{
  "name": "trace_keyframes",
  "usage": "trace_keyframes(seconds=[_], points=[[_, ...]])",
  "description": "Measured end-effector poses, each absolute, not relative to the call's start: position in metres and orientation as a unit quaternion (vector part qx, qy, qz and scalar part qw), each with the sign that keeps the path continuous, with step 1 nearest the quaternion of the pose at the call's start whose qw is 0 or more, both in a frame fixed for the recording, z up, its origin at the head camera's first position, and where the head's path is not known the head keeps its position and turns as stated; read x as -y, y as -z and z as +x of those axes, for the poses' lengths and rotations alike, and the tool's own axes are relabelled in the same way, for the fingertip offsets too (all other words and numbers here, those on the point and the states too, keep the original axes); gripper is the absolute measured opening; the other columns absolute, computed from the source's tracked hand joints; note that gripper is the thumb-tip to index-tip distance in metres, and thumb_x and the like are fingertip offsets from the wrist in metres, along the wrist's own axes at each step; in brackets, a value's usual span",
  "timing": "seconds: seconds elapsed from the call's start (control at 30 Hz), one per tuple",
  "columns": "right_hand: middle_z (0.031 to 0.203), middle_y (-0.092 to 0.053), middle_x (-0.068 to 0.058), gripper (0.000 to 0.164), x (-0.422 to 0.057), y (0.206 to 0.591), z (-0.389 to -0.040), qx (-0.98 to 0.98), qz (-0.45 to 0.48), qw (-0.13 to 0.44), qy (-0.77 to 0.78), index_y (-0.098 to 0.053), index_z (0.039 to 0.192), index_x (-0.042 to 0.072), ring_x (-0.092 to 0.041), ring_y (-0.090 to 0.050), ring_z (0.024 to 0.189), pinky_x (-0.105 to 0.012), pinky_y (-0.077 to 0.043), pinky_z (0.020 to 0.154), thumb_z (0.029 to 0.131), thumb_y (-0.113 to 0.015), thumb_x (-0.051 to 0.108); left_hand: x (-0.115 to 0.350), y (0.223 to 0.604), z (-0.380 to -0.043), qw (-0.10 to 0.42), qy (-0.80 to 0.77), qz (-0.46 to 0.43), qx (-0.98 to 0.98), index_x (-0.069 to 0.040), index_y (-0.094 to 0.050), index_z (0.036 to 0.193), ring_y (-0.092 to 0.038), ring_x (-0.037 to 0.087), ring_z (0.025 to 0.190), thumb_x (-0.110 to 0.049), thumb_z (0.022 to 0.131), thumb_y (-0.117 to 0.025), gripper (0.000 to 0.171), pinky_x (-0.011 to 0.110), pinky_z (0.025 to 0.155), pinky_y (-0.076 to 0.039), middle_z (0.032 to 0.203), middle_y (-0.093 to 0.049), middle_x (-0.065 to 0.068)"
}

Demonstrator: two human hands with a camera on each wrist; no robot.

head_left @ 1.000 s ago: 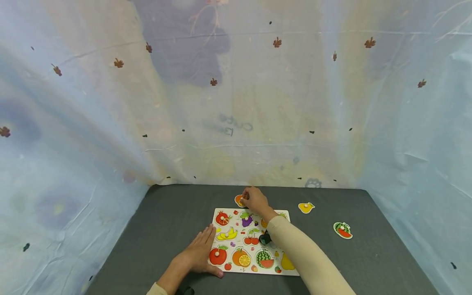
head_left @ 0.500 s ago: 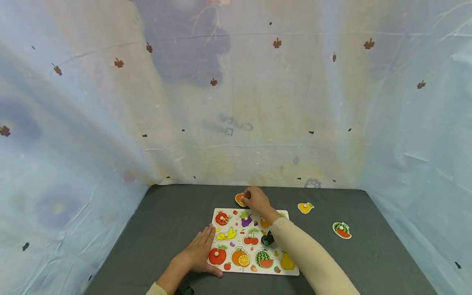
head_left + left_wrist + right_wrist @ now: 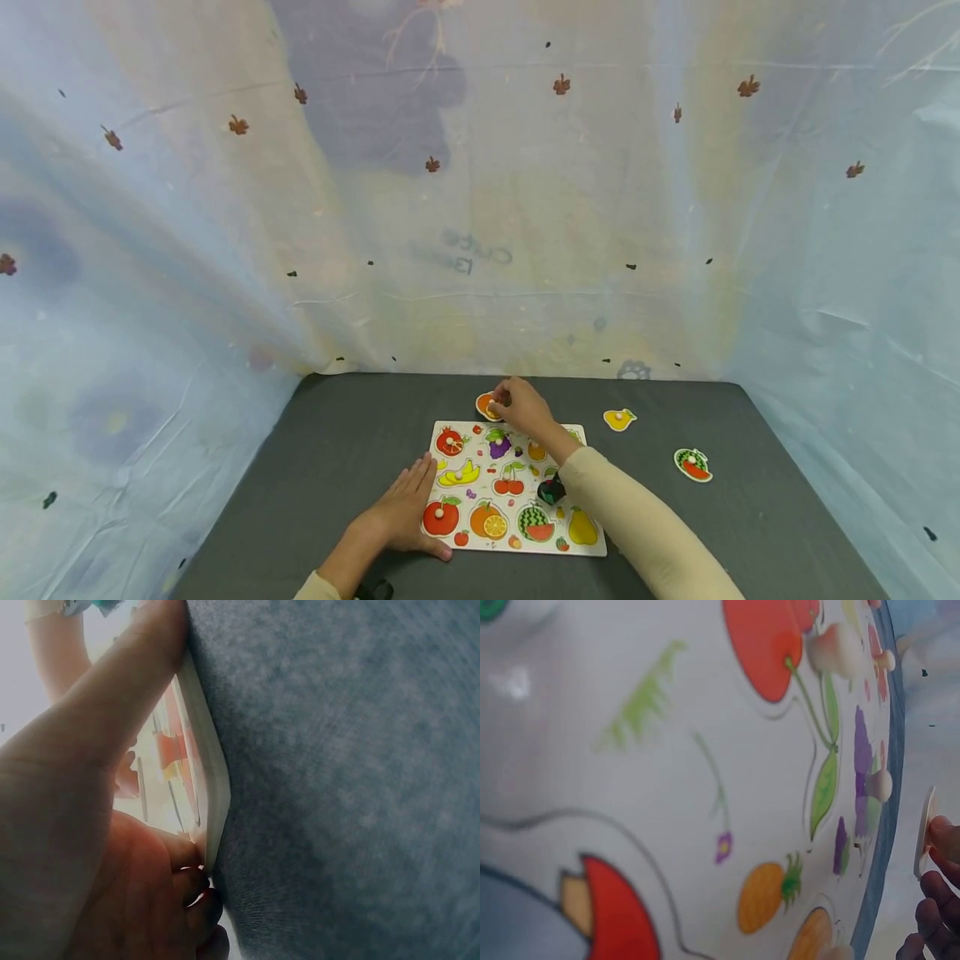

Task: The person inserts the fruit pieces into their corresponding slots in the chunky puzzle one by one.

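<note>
A white fruit puzzle board [image 3: 542,548] lies on the dark table. My left hand [image 3: 408,510] rests along its left edge, fingers straight and thumb at the near corner; the left wrist view shows the fingers [image 3: 191,889] against the board's side. Beyond the far edge, my right hand [image 3: 527,410] pinches an orange puzzle piece [image 3: 483,405], partly hidden by the fingertips. From the right wrist, that piece [image 3: 925,836] appears edge-on and tilted up, between thumb and fingers. Knobbed apple [image 3: 440,517], banana [image 3: 459,475] and cherry [image 3: 509,481] pieces sit in the board.
Two loose pieces, a yellow pear [image 3: 618,419] and a watermelon [image 3: 692,464], lie on the table [image 3: 352,442] right of the board. A patterned curtain [image 3: 480,208] stands behind and at both sides. A dark wrist camera [image 3: 551,490] hangs over the board.
My right sleeve has swung slightly to the right, uncovering more of the board's printed pear. The right hand stays at the orange piece, and the left hand keeps its place.
</note>
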State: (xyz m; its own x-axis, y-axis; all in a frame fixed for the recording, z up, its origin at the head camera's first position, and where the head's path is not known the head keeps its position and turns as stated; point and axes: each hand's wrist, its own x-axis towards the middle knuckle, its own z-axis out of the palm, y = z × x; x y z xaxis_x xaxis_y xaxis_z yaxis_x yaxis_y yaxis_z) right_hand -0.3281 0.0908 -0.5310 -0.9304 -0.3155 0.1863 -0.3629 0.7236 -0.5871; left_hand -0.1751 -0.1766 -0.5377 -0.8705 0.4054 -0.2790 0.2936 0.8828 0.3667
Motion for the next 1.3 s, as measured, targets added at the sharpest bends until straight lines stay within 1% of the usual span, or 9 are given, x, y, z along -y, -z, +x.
trace_keyframes(seconds=[0.23, 0.47, 0.6, 0.77, 0.87, 0.97, 1.13, 1.3], points=[[0.096, -0.061, 0.004, 0.011, -0.092, 0.53, -0.322, 0.921, 0.209, 0.042, -0.327, -0.072, 0.1, 0.019, -0.011, -0.055, 0.078, -0.031, -0.05, 0.066, 0.101, -0.079, 0.028, 0.177, 0.54, -0.176, 0.174, -0.164, 0.185, -0.953, 0.006, -0.017, 0.168, -0.016, 0.039, 0.165, -0.07, 0.068, -0.094, 0.147, 0.057, 0.132, -0.018, 0.177, -0.015, 0.025], [0.095, -0.059, 0.009, 0.01, -0.093, 0.528, -0.311, 0.919, 0.231, 0.044, -0.316, -0.072, 0.1, 0.023, -0.008, -0.052, 0.076, -0.026, -0.049, 0.065, 0.102, -0.078, 0.031, 0.177, 0.541, -0.177, 0.173, -0.157, 0.184, -0.955, 0.006, -0.018, 0.168, -0.016, 0.039, 0.165, -0.071, 0.068, -0.093, 0.147, 0.057, 0.132, -0.018, 0.177, -0.015, 0.024], [0.096, -0.06, 0.007, 0.01, -0.094, 0.522, -0.3, 0.914, 0.241, 0.041, -0.325, -0.073, 0.102, 0.022, -0.01, -0.051, 0.075, -0.027, -0.047, 0.063, 0.102, -0.078, 0.03, 0.177, 0.542, -0.177, 0.174, -0.16, 0.183, -0.954, 0.006, -0.017, 0.168, -0.016, 0.039, 0.165, -0.07, 0.068, -0.093, 0.147, 0.057, 0.132, -0.017, 0.177, -0.015, 0.025], [0.1, -0.063, 0.003, 0.01, -0.095, 0.516, -0.285, 0.909, 0.251, 0.029, -0.331, -0.073, 0.103, 0.021, -0.011, -0.051, 0.077, -0.029, -0.047, 0.065, 0.103, -0.077, 0.03, 0.177, 0.542, -0.177, 0.173, -0.164, 0.182, -0.954, 0.006, -0.018, 0.168, -0.015, 0.039, 0.165, -0.069, 0.068, -0.094, 0.147, 0.057, 0.132, -0.018, 0.177, -0.015, 0.025], [0.1, -0.062, 0.005, 0.008, -0.095, 0.515, -0.278, 0.91, 0.254, 0.026, -0.327, -0.073, 0.101, 0.023, -0.011, -0.052, 0.079, -0.029, -0.048, 0.067, 0.103, -0.077, 0.03, 0.177, 0.541, -0.176, 0.171, -0.161, 0.183, -0.954, 0.007, -0.018, 0.168, -0.016, 0.039, 0.165, -0.07, 0.067, -0.094, 0.147, 0.057, 0.132, -0.018, 0.176, -0.016, 0.025], [0.099, -0.061, 0.008, 0.009, -0.096, 0.515, -0.273, 0.911, 0.259, 0.028, -0.321, -0.073, 0.1, 0.024, -0.009, -0.051, 0.078, -0.027, -0.048, 0.065, 0.102, -0.077, 0.031, 0.177, 0.54, -0.176, 0.169, -0.163, 0.185, -0.954, 0.008, -0.018, 0.167, -0.016, 0.039, 0.164, -0.07, 0.067, -0.094, 0.148, 0.057, 0.132, -0.018, 0.176, -0.016, 0.026], [0.098, -0.062, 0.006, 0.009, -0.098, 0.518, -0.266, 0.906, 0.282, 0.029, -0.315, -0.073, 0.101, 0.024, -0.008, -0.051, 0.077, -0.025, -0.047, 0.063, 0.102, -0.078, 0.031, 0.177, 0.54, -0.175, 0.166, -0.172, 0.188, -0.953, 0.008, -0.018, 0.168, -0.016, 0.041, 0.164, -0.069, 0.067, -0.095, 0.148, 0.058, 0.132, -0.018, 0.176, -0.016, 0.027], [0.099, -0.061, 0.007, 0.008, -0.1, 0.515, -0.256, 0.899, 0.299, 0.019, -0.32, -0.073, 0.103, 0.022, -0.015, -0.057, 0.081, -0.025, -0.049, 0.066, 0.102, -0.077, 0.029, 0.177, 0.539, -0.174, 0.166, -0.172, 0.188, -0.953, 0.008, -0.018, 0.167, -0.016, 0.042, 0.164, -0.068, 0.068, -0.095, 0.147, 0.059, 0.132, -0.018, 0.176, -0.016, 0.027]])
